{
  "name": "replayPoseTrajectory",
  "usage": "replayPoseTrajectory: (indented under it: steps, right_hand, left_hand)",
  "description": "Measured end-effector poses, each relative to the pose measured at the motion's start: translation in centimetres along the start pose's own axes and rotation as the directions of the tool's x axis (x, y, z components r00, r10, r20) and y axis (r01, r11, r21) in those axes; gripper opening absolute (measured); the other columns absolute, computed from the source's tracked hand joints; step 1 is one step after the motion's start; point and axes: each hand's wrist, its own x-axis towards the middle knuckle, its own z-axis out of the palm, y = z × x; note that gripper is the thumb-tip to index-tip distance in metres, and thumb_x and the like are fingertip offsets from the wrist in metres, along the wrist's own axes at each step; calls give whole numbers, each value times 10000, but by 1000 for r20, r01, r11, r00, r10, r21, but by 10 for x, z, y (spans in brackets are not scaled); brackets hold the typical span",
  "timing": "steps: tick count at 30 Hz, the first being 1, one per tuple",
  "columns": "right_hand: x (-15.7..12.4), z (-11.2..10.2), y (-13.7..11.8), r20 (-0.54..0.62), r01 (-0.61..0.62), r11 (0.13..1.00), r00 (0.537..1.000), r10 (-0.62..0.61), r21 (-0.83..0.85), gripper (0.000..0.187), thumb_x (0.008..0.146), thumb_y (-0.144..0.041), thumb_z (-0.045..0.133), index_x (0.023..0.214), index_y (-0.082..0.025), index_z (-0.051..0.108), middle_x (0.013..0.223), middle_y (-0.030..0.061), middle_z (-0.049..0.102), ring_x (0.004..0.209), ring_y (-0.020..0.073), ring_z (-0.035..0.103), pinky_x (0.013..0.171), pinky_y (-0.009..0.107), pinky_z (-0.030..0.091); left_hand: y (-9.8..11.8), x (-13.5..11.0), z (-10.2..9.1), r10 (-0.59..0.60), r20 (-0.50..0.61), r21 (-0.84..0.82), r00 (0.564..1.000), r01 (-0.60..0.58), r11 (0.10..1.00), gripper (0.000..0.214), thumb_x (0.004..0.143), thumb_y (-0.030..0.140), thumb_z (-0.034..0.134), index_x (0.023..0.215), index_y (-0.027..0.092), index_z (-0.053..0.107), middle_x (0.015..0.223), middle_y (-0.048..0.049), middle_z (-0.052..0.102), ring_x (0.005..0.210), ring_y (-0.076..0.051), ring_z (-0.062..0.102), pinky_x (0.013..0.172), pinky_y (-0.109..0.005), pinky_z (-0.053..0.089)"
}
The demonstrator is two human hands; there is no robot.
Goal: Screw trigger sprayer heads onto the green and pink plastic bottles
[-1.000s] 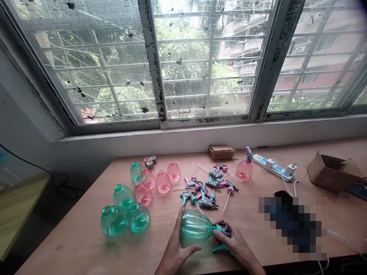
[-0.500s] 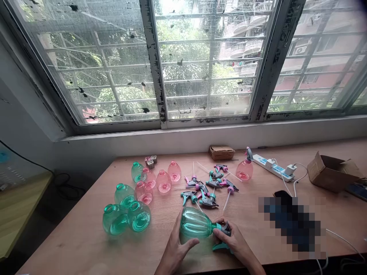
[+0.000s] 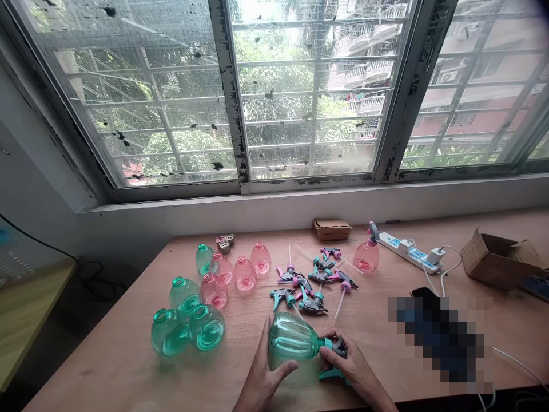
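A clear green spray bottle (image 3: 294, 337) lies on its side between my hands, its base to the left and its neck to the right. Around the base curves my left hand (image 3: 266, 366), thumb along the near side. My right hand (image 3: 343, 360) grips the grey and teal trigger sprayer (image 3: 338, 347) at the bottle's neck, fingers wrapped about its collar; the teal trigger (image 3: 332, 374) points toward me. Just beyond the bottle lies a pile of loose trigger sprayers (image 3: 312, 303), pink-grey and teal-grey, with thin white tubes.
Open green bottles (image 3: 207, 327) and pink bottles (image 3: 245, 273) stand at the left. A pink bottle with a sprayer (image 3: 366, 256) stands near the power strip (image 3: 409, 252). Cardboard boxes (image 3: 500, 260) (image 3: 331, 229) sit farther back, with cables and a blurred dark object (image 3: 441, 337) at right.
The view has shifted slightly. Both hands keep their hold on the green bottle and its sprayer, with the right fingers moved a little around the collar.
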Motion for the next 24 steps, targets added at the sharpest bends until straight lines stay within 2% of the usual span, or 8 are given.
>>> replayPoseTrajectory:
  steps: [4, 9, 12, 17, 21, 24]
  right_hand:
    - [0, 0, 0, 3, -6, 1000, 1000, 6, 17, 391, 790, -524, 785, 921, -177, 660, 659, -11, 632, 633, 186, 602, 625, 324, 521]
    - [-1, 0, 0, 0, -9, 999, 1000, 9, 32, 385, 794, -514, 789, 938, -176, 671, 653, -17, 626, 626, 181, 607, 622, 312, 527]
    - [-1, -1, -1, 8, -11, 1000, 1000, 11, 18, 386, 797, -513, 787, 948, -176, 677, 669, -15, 625, 644, 186, 620, 640, 317, 537]
    - [0, -1, -1, -15, -9, 1000, 1000, 9, -9, 401, 793, -525, 781, 955, -173, 676, 675, -12, 632, 653, 200, 627, 650, 331, 537]
    - [0, -2, 2, -25, -15, 1000, 1000, 14, -19, 404, 794, -535, 775, 944, -174, 672, 664, -8, 643, 646, 202, 627, 647, 327, 520]
    - [-1, -3, 4, -10, -11, 1000, 1000, 10, -27, 387, 806, -521, 770, 951, -175, 674, 667, -7, 638, 654, 200, 620, 647, 323, 511]
  left_hand:
    - [3, 1, 0, 15, 0, 27, 1000, -15, 1000, 934, 792, 440, 788, 1572, 280, 298, 1667, -78, 304, 1541, -336, 223, 1269, -487, 159]
    - [6, 0, -1, 24, 22, 28, 999, -24, 999, 953, 801, 339, 789, 1584, 327, 245, 1682, -33, 269, 1552, -295, 201, 1271, -458, 165]
    - [5, 0, -2, 8, 35, 22, 999, -9, 1000, 967, 808, 375, 780, 1593, 304, 221, 1684, -52, 256, 1551, -296, 202, 1269, -460, 174]
    - [3, 1, -3, 28, 37, -6, 999, -28, 1000, 853, 855, 412, 729, 1577, 277, 294, 1670, -67, 296, 1544, -313, 222, 1273, -480, 149]
    - [2, -1, -5, 34, 76, -34, 997, -31, 999, 871, 863, 353, 731, 1584, 332, 243, 1687, -27, 242, 1557, -283, 181, 1276, -476, 135]
    - [0, -1, -7, 22, 81, -30, 996, -20, 999, 954, 823, 384, 775, 1592, 320, 214, 1693, -37, 218, 1560, -282, 165, 1278, -466, 130]
